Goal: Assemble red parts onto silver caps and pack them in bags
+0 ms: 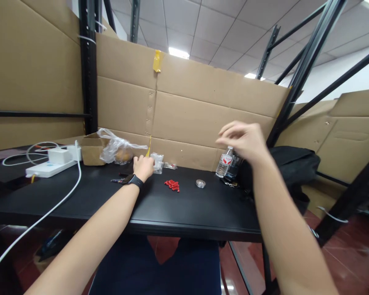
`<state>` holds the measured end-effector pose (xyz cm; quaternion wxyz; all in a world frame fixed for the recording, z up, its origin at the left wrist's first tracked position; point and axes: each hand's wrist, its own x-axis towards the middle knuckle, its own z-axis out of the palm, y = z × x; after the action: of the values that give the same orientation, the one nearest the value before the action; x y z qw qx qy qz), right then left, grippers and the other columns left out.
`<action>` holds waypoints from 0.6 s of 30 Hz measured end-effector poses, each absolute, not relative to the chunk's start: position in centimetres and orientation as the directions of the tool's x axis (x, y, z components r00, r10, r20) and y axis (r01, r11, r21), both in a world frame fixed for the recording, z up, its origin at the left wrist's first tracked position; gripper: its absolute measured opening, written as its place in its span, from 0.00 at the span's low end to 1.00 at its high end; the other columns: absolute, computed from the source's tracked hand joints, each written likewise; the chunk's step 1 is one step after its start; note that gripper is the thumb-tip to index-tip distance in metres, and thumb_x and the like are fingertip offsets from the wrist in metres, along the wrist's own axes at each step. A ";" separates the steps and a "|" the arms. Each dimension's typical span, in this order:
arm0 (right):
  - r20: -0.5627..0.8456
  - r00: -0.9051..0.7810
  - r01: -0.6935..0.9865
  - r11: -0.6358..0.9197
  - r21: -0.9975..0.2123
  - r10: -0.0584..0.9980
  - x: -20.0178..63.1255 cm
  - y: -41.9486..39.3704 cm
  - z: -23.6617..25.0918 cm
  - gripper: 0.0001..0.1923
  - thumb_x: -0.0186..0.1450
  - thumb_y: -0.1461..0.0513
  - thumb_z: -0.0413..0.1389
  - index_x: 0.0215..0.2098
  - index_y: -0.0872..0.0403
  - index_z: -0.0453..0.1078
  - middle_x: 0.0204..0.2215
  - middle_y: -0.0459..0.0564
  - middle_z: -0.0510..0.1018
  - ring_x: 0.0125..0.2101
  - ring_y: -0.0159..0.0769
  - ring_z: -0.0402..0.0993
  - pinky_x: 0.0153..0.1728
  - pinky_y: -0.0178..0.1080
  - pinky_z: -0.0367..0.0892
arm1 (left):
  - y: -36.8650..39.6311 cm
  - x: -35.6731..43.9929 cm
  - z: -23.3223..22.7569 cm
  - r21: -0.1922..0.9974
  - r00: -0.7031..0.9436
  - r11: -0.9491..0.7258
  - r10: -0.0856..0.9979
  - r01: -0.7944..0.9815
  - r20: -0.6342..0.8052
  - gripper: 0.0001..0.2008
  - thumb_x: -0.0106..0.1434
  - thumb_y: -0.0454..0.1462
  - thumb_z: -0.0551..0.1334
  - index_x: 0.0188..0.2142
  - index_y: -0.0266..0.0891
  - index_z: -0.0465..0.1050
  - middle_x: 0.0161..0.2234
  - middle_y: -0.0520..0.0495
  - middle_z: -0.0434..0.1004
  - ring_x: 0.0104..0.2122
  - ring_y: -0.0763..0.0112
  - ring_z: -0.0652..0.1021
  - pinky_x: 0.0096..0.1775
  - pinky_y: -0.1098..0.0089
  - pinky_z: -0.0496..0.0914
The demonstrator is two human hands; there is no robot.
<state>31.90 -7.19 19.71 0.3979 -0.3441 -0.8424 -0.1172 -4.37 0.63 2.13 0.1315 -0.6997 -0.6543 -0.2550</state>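
Observation:
My left hand [144, 167], with a dark watch [136, 181] on the wrist, is low over the back of the black table. Its fingers are curled in beside a small clear plastic bag [157, 163]; what they grip is hidden. My right hand [244, 140] is raised in front of the water bottle [224, 162] and slightly blurred. Its fingers bend toward the thumb in a pinch, and anything between them is too small to make out. A small pile of red pieces [172, 185] lies between the hands, with a round clear container [200, 183] to its right.
A white power strip [51, 167] with cables lies at the left, by an open cardboard box [93, 150] and a knotted plastic bag [118, 147]. A black backpack [290, 168] stands at the right. Cardboard panels [209, 106] wall the back of the black table [184, 211].

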 end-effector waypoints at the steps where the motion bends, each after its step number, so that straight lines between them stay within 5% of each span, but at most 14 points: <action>1: 0.693 -0.456 0.663 0.733 -0.153 0.558 31.5 -6.1 18.2 0.16 0.66 0.52 0.63 0.34 0.58 0.79 0.41 0.56 0.82 0.38 0.37 0.77 0.40 0.38 0.71 | 0.6 -4.3 2.1 0.128 0.044 -0.131 0.847 0.983 0.531 0.10 0.57 0.33 0.65 0.40 0.41 0.79 0.45 0.38 0.80 0.51 0.47 0.72 0.51 0.53 0.58; 5: 0.383 -0.363 0.763 0.507 -0.401 0.850 30.7 -0.3 9.0 0.09 0.59 0.60 0.68 0.26 0.57 0.78 0.26 0.51 0.82 0.28 0.37 0.76 0.32 0.36 0.68 | 0.6 -2.4 1.8 0.084 0.321 -0.427 0.782 0.901 0.535 0.14 0.60 0.34 0.62 0.46 0.44 0.78 0.49 0.40 0.78 0.51 0.52 0.73 0.51 0.57 0.63; 8: 0.426 -0.197 0.818 0.388 -0.425 0.883 31.2 2.4 3.0 0.05 0.62 0.62 0.64 0.33 0.57 0.80 0.32 0.53 0.83 0.32 0.38 0.78 0.37 0.37 0.70 | 0.6 0.0 1.0 0.142 0.555 -0.665 0.706 0.733 0.439 0.11 0.64 0.40 0.61 0.44 0.46 0.80 0.48 0.44 0.78 0.51 0.56 0.75 0.52 0.61 0.65; 13: 0.295 -0.275 0.794 0.390 -0.467 0.915 32.8 2.2 0.1 0.27 0.49 0.60 0.73 0.47 0.54 0.79 0.46 0.55 0.82 0.38 0.40 0.79 0.42 0.38 0.72 | 0.3 2.4 -0.6 0.109 0.575 -0.674 0.693 0.731 0.435 0.09 0.63 0.41 0.62 0.38 0.46 0.82 0.43 0.44 0.81 0.50 0.54 0.76 0.51 0.59 0.65; 18: 0.250 -0.278 0.795 0.368 -0.482 0.927 33.6 1.9 0.1 0.24 0.46 0.64 0.73 0.43 0.52 0.80 0.40 0.49 0.84 0.35 0.38 0.79 0.40 0.36 0.71 | 0.0 2.6 -0.8 0.142 0.515 -0.617 0.743 0.774 0.427 0.08 0.61 0.39 0.64 0.37 0.46 0.83 0.41 0.45 0.84 0.45 0.55 0.78 0.48 0.60 0.67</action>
<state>33.62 1.91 0.14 0.2506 -0.5463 -0.7882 0.1323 2.62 -0.02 -0.81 0.0331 -0.8696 -0.4362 -0.2291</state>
